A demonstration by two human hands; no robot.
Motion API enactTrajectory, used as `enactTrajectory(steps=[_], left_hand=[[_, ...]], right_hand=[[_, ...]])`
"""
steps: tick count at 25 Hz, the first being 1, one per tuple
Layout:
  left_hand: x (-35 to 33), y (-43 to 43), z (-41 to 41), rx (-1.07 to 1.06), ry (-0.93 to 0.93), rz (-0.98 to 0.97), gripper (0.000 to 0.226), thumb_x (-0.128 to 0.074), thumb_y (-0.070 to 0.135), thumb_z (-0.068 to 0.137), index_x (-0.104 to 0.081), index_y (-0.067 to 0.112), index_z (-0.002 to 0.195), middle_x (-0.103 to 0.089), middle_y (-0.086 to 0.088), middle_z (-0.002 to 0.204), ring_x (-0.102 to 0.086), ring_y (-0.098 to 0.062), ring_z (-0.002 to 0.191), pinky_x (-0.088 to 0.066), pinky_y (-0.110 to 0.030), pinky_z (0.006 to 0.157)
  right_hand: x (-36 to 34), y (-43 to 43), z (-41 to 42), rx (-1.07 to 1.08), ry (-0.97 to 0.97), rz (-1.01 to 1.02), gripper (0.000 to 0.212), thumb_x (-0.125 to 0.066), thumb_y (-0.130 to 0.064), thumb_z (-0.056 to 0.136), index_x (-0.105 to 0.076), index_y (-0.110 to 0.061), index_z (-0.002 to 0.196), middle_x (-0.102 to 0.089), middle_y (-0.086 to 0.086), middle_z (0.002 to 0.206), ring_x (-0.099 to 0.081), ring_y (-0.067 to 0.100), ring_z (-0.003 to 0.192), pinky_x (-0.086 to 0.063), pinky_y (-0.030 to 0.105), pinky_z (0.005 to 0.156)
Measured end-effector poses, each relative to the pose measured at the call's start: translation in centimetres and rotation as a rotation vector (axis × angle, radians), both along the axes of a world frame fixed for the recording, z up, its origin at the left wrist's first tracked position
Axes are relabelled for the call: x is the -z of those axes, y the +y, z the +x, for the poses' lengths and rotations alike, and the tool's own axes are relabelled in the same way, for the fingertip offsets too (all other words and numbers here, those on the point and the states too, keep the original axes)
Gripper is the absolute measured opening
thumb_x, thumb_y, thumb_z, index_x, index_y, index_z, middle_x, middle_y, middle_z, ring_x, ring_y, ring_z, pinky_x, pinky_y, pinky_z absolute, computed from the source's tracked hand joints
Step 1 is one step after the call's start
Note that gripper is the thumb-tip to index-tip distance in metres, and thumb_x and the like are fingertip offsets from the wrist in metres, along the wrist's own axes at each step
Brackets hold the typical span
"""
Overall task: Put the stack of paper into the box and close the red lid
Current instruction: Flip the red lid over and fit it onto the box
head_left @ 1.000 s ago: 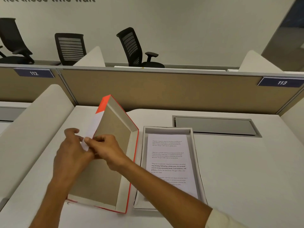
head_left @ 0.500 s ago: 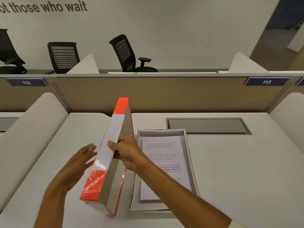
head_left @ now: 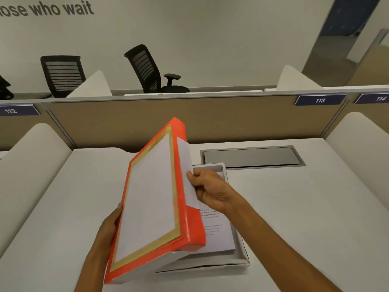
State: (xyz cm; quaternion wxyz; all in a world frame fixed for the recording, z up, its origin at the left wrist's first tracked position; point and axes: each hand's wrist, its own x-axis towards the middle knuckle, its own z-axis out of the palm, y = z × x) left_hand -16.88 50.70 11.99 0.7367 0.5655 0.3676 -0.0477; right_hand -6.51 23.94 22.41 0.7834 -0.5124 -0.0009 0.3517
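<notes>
- Counter [head_left: 294, 207]: box [head_left: 237, 261] sits open on it, paper [head_left: 219, 230] already inside.
- Red lid [head_left: 155, 199]: we hold it tilted, partly over the box's left side, to line up its edges.
- Right hand [head_left: 210, 189] pinches its right edge; left hand [head_left: 109, 226] clasps the left edge, fingers hidden behind.

Single head view, looking forward and down from close above the desk [head_left: 294, 207]; taking in the partition [head_left: 210, 119] and far wall [head_left: 210, 39] too (wide-angle, edges bowing). No second view overlapping.
</notes>
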Motion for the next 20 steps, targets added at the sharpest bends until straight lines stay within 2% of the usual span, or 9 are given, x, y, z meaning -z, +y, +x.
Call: enactTrajectory(steps=[2, 4, 7, 9, 11, 12, 16, 18, 20], left_hand=[[-0.4, -1.2, 0.5, 0.011, -0.070, 0.059, 0.046, -0.050, 0.052, 0.092, -0.069, 0.016, 0.113, -0.076, -0.017, 0.102, -0.070, -0.042, 0.092, -0.058, -0.046, 0.072], [-0.5, -2.2, 0.9, 0.011, -0.122, 0.144, 0.042, -0.050, 0.051, 0.093, -0.068, 0.020, 0.117, -0.075, -0.015, 0.104, -0.071, -0.041, 0.092, -0.059, -0.046, 0.074], [-0.5, -4.1, 1.4, 0.044, -0.167, 0.356, 0.037, -0.047, 0.045, 0.097, -0.060, 0.029, 0.127, -0.071, -0.004, 0.112, -0.069, -0.033, 0.098, -0.056, -0.042, 0.082], [-0.2, -5.3, 1.8, 0.104, -0.174, 0.463, 0.043, -0.044, 0.045, 0.097, -0.052, 0.029, 0.137, -0.064, 0.000, 0.121, -0.064, -0.028, 0.104, -0.052, -0.045, 0.091], [0.3, -6.3, 2.3, 0.136, -0.162, 0.543, 0.048, -0.041, 0.050, 0.096, -0.049, 0.029, 0.139, -0.062, -0.001, 0.124, -0.063, -0.028, 0.105, -0.050, -0.050, 0.095], [0.6, -6.6, 2.4, 0.149, -0.155, 0.580, 0.049, -0.040, 0.052, 0.096, -0.050, 0.029, 0.138, -0.061, -0.001, 0.122, -0.063, -0.027, 0.104, -0.050, -0.051, 0.095], [1.9, -8.0, 2.9, 0.205, -0.161, 0.685, 0.051, -0.037, 0.051, 0.097, -0.048, 0.024, 0.139, -0.057, 0.002, 0.115, -0.055, -0.018, 0.097, -0.049, -0.044, 0.091], [2.6, -8.5, 3.1, 0.216, -0.170, 0.699, 0.055, -0.037, 0.054, 0.094, -0.047, 0.027, 0.140, -0.059, 0.000, 0.112, -0.056, -0.018, 0.094, -0.049, -0.040, 0.087], [3.4, -8.9, 3.3, 0.210, -0.159, 0.711, 0.052, -0.038, 0.050, 0.096, -0.047, 0.025, 0.141, -0.059, -0.002, 0.107, -0.057, -0.019, 0.091, -0.051, -0.043, 0.089]], right_hand=[[0.9, -2.3, 0.1, 0.057, -0.061, -0.097, 0.030, -0.050, -0.018, 0.098, -0.063, 0.002, 0.116, -0.071, 0.012, 0.108, -0.069, 0.024, 0.096, -0.059, 0.035, 0.084], [2.2, -4.0, -0.1, 0.131, -0.149, -0.257, 0.037, -0.051, -0.035, 0.097, -0.066, -0.006, 0.114, -0.074, 0.011, 0.105, -0.072, 0.026, 0.093, -0.059, 0.039, 0.083], [4.4, -5.7, -1.0, 0.210, -0.270, -0.493, 0.057, -0.049, -0.066, 0.086, -0.048, -0.029, 0.130, -0.067, -0.002, 0.119, -0.069, 0.021, 0.101, -0.058, 0.041, 0.087], [5.4, -6.4, -1.6, 0.237, -0.360, -0.607, 0.053, -0.040, -0.066, 0.089, -0.036, -0.043, 0.136, -0.056, -0.016, 0.120, -0.062, 0.009, 0.100, -0.055, 0.032, 0.085], [6.2, -6.8, -2.0, 0.258, -0.397, -0.725, 0.041, -0.031, -0.056, 0.096, -0.031, -0.047, 0.136, -0.049, -0.014, 0.108, -0.056, 0.006, 0.089, -0.049, 0.021, 0.076], [7.2, -7.1, -1.9, 0.268, -0.415, -0.787, 0.044, -0.028, -0.055, 0.097, -0.029, -0.046, 0.140, -0.049, -0.011, 0.106, -0.055, 0.008, 0.089, -0.047, 0.020, 0.075], [12.5, -8.5, -1.7, 0.273, -0.409, -0.952, 0.055, -0.021, -0.067, 0.092, -0.022, -0.051, 0.144, -0.056, 0.001, 0.104, -0.059, 0.017, 0.099, -0.055, 0.043, 0.088], [14.7, -9.1, -1.7, 0.270, -0.376, -0.979, 0.057, -0.020, -0.069, 0.090, -0.022, -0.050, 0.144, -0.055, 0.004, 0.103, -0.058, 0.018, 0.099, -0.054, 0.047, 0.091], [15.8, -9.5, -1.8, 0.297, -0.372, -0.982, 0.062, -0.018, -0.073, 0.088, -0.024, -0.050, 0.144, -0.056, 0.005, 0.101, -0.059, 0.018, 0.096, -0.055, 0.046, 0.090]])
